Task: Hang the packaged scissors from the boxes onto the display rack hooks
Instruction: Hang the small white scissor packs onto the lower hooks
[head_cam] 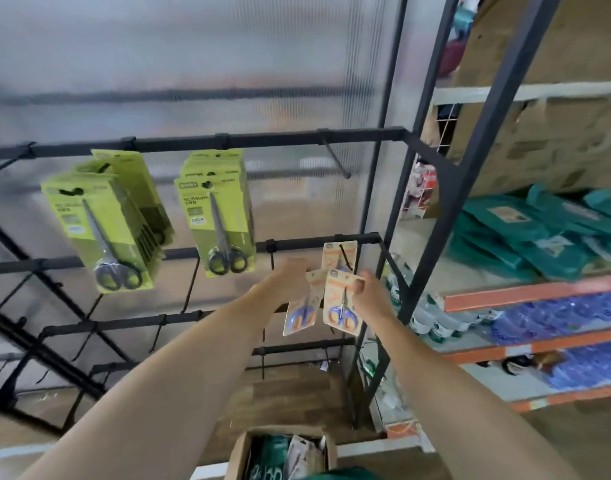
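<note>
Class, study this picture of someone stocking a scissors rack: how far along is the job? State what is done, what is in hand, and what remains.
Done: two bunches of green scissor packs hang from the upper bar, and one orange pack hangs on a lower hook. In hand: the left hand and right hand each hold an orange pack near that hook. Left: the open box below holds more packs, and one upper hook is bare.

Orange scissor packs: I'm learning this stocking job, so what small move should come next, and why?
Probably lift the right hand's pack up to the hook and thread its hang hole on. One orange pack already hangs there, and the left hand holds another pack waiting just below it.
</note>
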Tool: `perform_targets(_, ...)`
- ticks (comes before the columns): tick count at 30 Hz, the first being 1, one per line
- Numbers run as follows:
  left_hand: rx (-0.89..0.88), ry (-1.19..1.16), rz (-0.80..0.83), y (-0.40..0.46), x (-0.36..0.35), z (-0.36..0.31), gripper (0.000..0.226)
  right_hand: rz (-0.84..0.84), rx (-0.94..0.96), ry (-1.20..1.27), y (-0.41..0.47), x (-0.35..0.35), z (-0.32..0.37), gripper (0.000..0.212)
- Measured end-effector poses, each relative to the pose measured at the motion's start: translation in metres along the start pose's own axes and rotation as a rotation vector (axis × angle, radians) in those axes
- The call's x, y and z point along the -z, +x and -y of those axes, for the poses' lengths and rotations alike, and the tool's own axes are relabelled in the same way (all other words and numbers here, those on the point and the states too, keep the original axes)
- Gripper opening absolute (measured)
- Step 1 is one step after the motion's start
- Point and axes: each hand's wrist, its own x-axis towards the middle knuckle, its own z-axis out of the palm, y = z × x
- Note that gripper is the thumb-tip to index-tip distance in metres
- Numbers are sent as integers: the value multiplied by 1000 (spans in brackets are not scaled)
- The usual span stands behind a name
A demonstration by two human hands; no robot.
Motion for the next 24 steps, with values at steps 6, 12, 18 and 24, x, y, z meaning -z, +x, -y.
perform_targets(6, 43, -49, -36, 15, -15, -26, 10, -13, 41, 41, 32, 19, -17, 12)
perform_targets(12, 106, -71, -28, 21, -26, -25, 20, 61, 98, -48, 54, 6, -25, 21)
perform_targets(18, 130, -60, 32, 26, -31, -17, 31, -38, 146, -6, 60, -3, -33, 10)
perform_targets(24, 137, -29, 28, 33, -36, -19, 32, 54, 80, -30, 69, -3, -33, 16)
